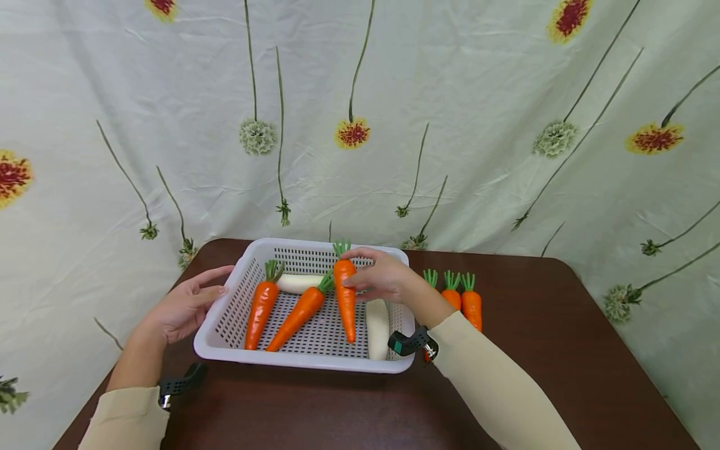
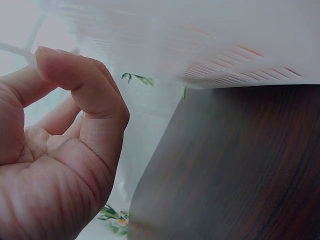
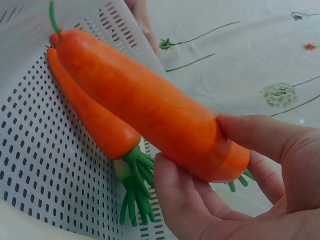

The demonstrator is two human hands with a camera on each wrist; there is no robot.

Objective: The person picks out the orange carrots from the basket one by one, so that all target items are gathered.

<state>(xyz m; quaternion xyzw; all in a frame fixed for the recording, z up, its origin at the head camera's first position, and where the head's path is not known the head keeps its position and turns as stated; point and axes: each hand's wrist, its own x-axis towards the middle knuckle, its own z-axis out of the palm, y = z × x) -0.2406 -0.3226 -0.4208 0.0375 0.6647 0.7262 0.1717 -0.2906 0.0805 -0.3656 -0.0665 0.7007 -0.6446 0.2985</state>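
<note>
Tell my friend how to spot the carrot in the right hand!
Find the brown table, then the white basket. Over it, the right hand pinches a green-topped orange carrot. Unlike the two carrots lying in the basket, it's held up.

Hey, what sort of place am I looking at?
Probably a staged demonstration table rather than a working kitchen: a dark wood-grain table before a hanging floral cloth, with glossy, artificial-looking carrots in a white perforated basket.

Glossy carrot (image 1: 345, 305), smooth plastic basket (image 1: 304, 360)
</note>
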